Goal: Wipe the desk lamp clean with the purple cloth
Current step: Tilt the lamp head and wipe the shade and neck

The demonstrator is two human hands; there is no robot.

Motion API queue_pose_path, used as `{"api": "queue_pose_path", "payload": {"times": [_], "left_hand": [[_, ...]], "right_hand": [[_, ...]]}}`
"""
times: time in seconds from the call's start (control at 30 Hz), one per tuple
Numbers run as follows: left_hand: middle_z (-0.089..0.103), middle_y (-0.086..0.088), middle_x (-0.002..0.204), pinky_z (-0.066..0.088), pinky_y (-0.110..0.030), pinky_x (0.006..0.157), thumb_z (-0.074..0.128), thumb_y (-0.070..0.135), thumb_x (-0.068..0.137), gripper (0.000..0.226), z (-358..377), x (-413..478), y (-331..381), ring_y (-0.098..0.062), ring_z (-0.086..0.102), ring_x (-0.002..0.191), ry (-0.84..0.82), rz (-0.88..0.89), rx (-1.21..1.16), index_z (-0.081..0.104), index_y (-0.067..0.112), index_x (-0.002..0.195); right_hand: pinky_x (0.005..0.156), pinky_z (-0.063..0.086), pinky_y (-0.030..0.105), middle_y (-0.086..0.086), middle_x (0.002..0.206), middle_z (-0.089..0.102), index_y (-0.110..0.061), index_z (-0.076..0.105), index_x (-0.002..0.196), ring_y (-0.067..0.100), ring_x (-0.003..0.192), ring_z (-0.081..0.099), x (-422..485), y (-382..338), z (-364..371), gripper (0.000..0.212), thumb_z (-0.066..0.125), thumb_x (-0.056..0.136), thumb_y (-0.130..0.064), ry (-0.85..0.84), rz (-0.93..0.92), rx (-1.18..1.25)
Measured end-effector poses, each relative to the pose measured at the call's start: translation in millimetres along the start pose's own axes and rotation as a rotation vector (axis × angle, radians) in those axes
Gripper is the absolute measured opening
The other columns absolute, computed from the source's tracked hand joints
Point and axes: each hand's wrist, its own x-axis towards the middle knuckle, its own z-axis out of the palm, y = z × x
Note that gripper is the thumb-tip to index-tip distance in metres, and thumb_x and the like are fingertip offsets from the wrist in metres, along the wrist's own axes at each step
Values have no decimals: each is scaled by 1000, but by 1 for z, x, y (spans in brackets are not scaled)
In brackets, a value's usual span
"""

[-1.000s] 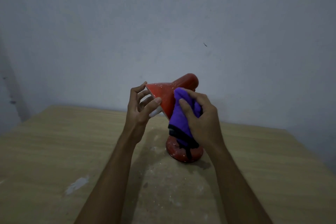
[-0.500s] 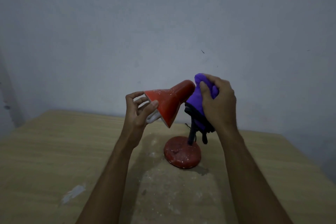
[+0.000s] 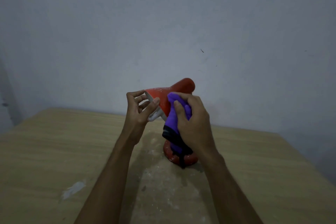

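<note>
Desk lamp (image 3: 181, 85) stands mid-table, cleaning apparently about halfway. Nearest, white dust litters the table (image 3: 54, 151) and flecks the round base (image 3: 190, 160) — above, the right hand (image 3: 194, 120) clutches the purple cloth (image 3: 172, 120) against the shade (image 3: 161, 96), the left hand (image 3: 140, 111) pinching its rim; the top shows specks.

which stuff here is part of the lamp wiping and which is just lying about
In the job: lamp, held at the shade rim by the left hand; cloth, gripped by the right hand against the shade.
Just there: table, white smear on it, wall.
</note>
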Motion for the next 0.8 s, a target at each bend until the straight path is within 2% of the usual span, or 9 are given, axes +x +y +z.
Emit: {"api": "queue_pose_path", "payload": {"times": [0.1, 0.17, 0.27, 0.37, 0.47, 0.5, 0.6, 0.7, 0.8], "left_hand": [[57, -4, 139, 56, -58, 101, 78, 63, 74, 70, -3, 0, -1, -23, 63, 127, -5, -21, -14, 48, 32, 129], [60, -6, 139, 59, -60, 95, 76, 66, 78, 63, -7, 0, 2, -25, 63, 128, -32, -19, -5, 52, 34, 126], [61, -8, 135, 62, -42, 78, 72, 59, 83, 56, -10, 2, 9, -21, 64, 125, -58, -12, 9, 52, 27, 124], [61, -13, 133, 61, -38, 76, 73, 52, 83, 53, -12, 5, 11, -22, 66, 123, -62, -37, -46, 52, 23, 121], [61, -11, 128, 59, -36, 74, 76, 50, 82, 52, -10, 6, 12, -20, 67, 118, -72, -47, -57, 52, 24, 119], [61, -9, 124, 58, -33, 71, 76, 46, 84, 49, -9, 6, 11, -18, 69, 114, -67, -48, -66, 51, 22, 119], [60, -3, 115, 56, -28, 66, 73, 35, 87, 48, -9, 4, 10, -14, 68, 109, -41, -39, -91, 50, 12, 123], [54, -1, 119, 57, -29, 68, 77, 45, 77, 64, -8, 5, 10, -14, 64, 112, -46, -71, -82, 48, 13, 124], [51, -14, 132, 60, -37, 78, 77, 52, 71, 62, -6, 8, 13, -29, 61, 124, -139, -127, -57, 43, 26, 116]], "right_hand": [[89, 56, 22, -15, 123, 64, -32, 66, 130, -1, 107, 63, -11, 4, -13, 27, 60, 104, -26, -264, -36, 121], [80, 56, 23, -11, 114, 72, -33, 72, 122, 7, 96, 69, -6, 6, -29, 25, 62, 102, -20, -318, 18, 288], [84, 59, 34, -10, 107, 75, -43, 75, 111, 12, 95, 71, 9, 11, -37, 26, 63, 102, -22, -28, 91, 353], [101, 56, 36, -8, 122, 69, -31, 71, 124, 7, 112, 65, 25, 15, -30, 23, 63, 102, -31, 128, 105, 147], [95, 49, 10, -10, 129, 59, -29, 65, 134, -3, 111, 57, 25, 3, -21, 33, 61, 102, -38, 39, 67, -9], [92, 48, 8, -11, 130, 59, -29, 63, 135, -5, 109, 57, 20, -1, -17, 34, 60, 102, -38, 6, 49, -27], [90, 58, 21, -14, 127, 63, -29, 63, 133, 0, 104, 63, 2, -11, -15, 32, 62, 102, -32, -195, 1, 38], [77, 58, 21, -10, 122, 68, -28, 68, 129, 7, 95, 68, -2, -13, -30, 28, 63, 102, -26, -358, 31, 135], [73, 59, 26, -4, 111, 73, -27, 74, 119, 14, 89, 70, 13, -11, -48, 21, 64, 101, -21, -35, 132, 289]]}}
